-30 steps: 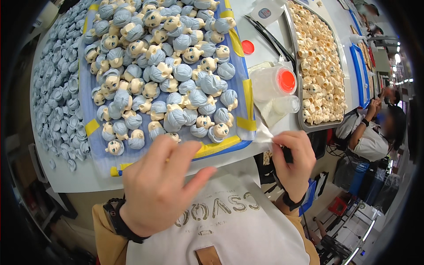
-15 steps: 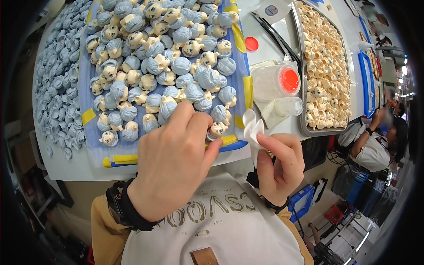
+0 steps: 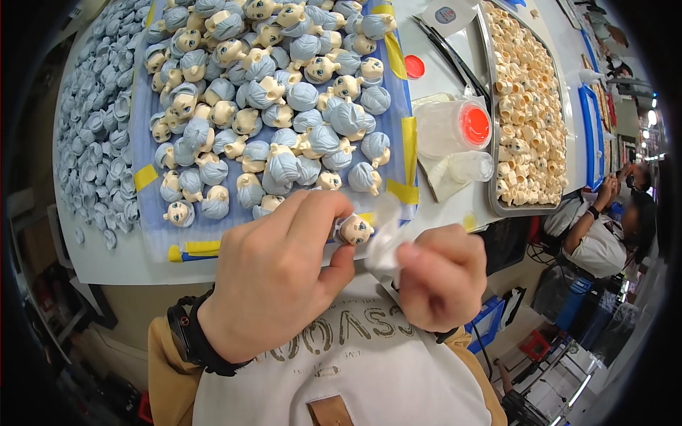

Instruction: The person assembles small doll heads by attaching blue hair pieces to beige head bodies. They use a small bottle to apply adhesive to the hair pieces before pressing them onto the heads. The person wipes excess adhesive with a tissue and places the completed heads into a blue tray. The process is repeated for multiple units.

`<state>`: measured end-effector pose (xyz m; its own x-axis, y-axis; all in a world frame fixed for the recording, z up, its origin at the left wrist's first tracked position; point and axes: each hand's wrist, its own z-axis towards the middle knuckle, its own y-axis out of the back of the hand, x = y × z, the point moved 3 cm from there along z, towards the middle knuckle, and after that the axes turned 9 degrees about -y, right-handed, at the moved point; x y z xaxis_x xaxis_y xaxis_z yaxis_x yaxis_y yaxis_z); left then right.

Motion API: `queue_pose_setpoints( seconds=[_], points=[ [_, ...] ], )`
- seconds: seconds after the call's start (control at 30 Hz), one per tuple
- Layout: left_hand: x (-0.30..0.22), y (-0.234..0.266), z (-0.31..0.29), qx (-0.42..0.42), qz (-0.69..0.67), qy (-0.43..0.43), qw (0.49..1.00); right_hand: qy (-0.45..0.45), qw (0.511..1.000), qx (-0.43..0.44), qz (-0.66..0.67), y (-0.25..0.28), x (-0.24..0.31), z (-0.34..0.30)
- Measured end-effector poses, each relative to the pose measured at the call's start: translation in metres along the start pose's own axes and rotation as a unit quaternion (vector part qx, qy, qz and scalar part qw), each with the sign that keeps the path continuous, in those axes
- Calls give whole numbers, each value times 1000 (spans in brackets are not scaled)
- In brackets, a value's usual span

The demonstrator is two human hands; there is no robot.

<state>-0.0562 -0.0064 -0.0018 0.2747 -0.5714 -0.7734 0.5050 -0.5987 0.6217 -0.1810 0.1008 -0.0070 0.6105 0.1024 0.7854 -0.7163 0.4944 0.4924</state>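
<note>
Pinched between the thumb and fingers of my left hand (image 3: 280, 273) is a small doll head (image 3: 354, 230), its painted face turned right and its back hidden by my fingers. My right hand (image 3: 442, 277) is closed on a crumpled white cloth or tissue (image 3: 384, 238), blurred, right beside the doll head; whether they touch I cannot tell. Just beyond my left hand lies a blue tray (image 3: 145, 240) edged with yellow tape, bearing many doll heads with pale blue hair (image 3: 283, 167).
Loose pale blue hair pieces (image 3: 99, 142) pile up at the left. On the right are a clear jar with a red lid (image 3: 474, 126), a small clear cup (image 3: 472, 167), black tweezers (image 3: 451, 57) and a metal tray (image 3: 506, 211) of beige face parts. Another person (image 3: 604, 234) sits farther right.
The doll head in my left hand has come closer to me, off the tray's edge. My right hand has brought the cloth left and down toward it, blurring with motion.
</note>
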Motion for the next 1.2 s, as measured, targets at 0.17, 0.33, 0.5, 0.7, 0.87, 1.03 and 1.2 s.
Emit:
queue_pose_setpoints(
  seconds=[0.17,0.33,0.5,0.7,0.87,1.03,1.2],
  points=[
    [-1,5,0,-48,-36,-16,998,47,996,46,-61,-10,3,3],
    [-2,11,-7,-68,-97,-53,992,-31,996,15,-78,1,-2,5],
    [-2,14,-10,-63,-160,-42,984,-21,998,-59,9,8,1,6],
    [0,15,-13,-27,-204,3,979,-1,960,-241,140,7,2,5],
    [6,13,-22,-39,-285,18,958,51,994,53,78,-6,15,6],
    [7,14,-30,-78,-291,-5,953,-29,999,-17,-25,14,2,4],
    [7,7,-30,-92,-327,-46,940,-17,992,-127,20,16,3,2]
  ],
)
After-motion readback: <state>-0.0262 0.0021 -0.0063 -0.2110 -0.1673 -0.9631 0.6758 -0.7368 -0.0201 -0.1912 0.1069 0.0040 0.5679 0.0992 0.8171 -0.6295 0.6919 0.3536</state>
